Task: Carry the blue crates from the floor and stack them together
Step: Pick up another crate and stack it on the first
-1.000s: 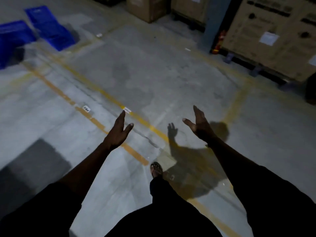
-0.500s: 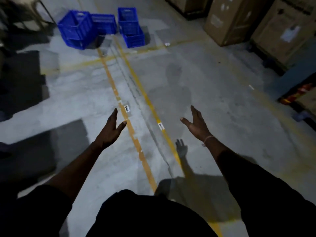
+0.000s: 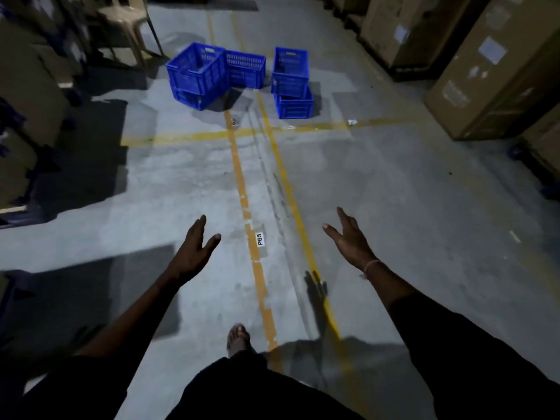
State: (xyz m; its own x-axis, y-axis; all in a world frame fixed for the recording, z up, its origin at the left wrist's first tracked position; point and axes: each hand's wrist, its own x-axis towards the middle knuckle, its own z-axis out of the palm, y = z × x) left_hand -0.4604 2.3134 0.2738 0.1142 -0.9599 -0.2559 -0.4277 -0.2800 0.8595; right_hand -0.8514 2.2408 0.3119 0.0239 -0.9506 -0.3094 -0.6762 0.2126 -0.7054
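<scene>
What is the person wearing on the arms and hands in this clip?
Both hands, left hand and right hand, are bare, with no gloves. Dark sleeves cover the upper arms, leaving the forearms uncovered. A thin, light-coloured band circles the right wrist.

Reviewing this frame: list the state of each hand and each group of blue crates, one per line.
left hand: open, empty, held out over the floor.
right hand: open, empty, thumb spread.
left crates: two, upper one tilted in the lower.
middle crate: single, on the floor behind.
right crates: two, stacked, upper one askew.
</scene>
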